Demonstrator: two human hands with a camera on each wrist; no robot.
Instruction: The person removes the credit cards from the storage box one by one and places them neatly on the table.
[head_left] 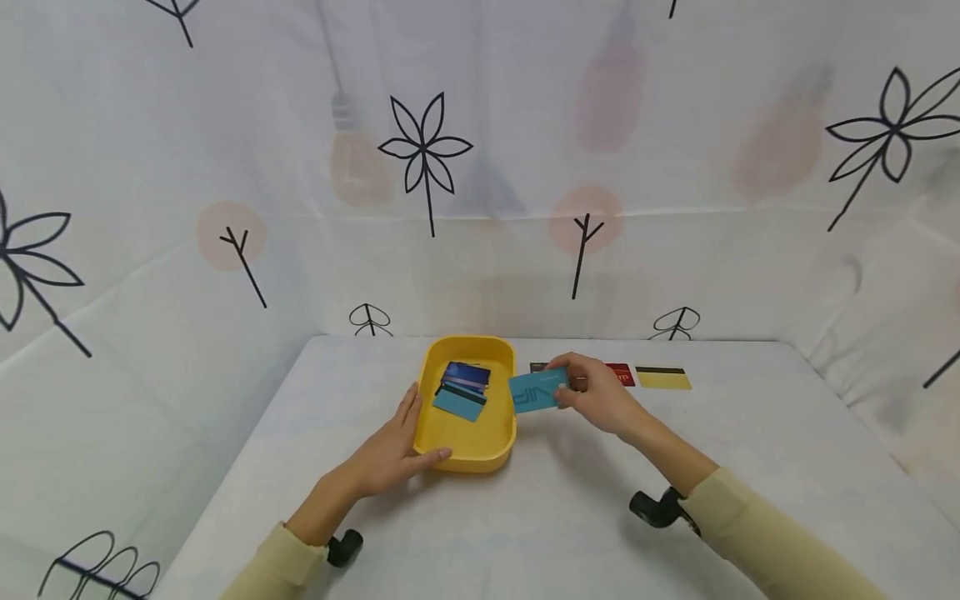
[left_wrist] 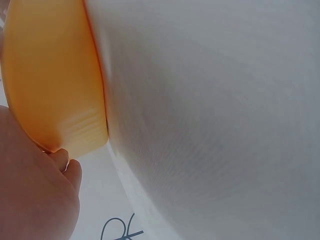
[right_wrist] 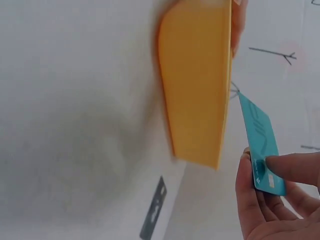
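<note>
The right hand [head_left: 600,396] pinches a blue card [head_left: 536,392] near one end, with the thumb on one face and fingers on the other. The card is up in the air by the right edge of the yellow tray [head_left: 465,440]. The right wrist view shows a gap between card and tray. The left hand [head_left: 386,450] is spread out, with its fingers along the tray's left side and its thumb on the near edge.

To do this well, I think the left hand should press just enough so the tray can't slide. The right hand should pinch softly, so the thin card doesn't bend, and lift it high enough to miss the edge. Inside the tray, a light blue card [head_left: 459,402] and a dark blue card [head_left: 467,374] lie close together, so a bump might mess them up. The right hand should also mind the red card [head_left: 622,374] behind it.
</note>
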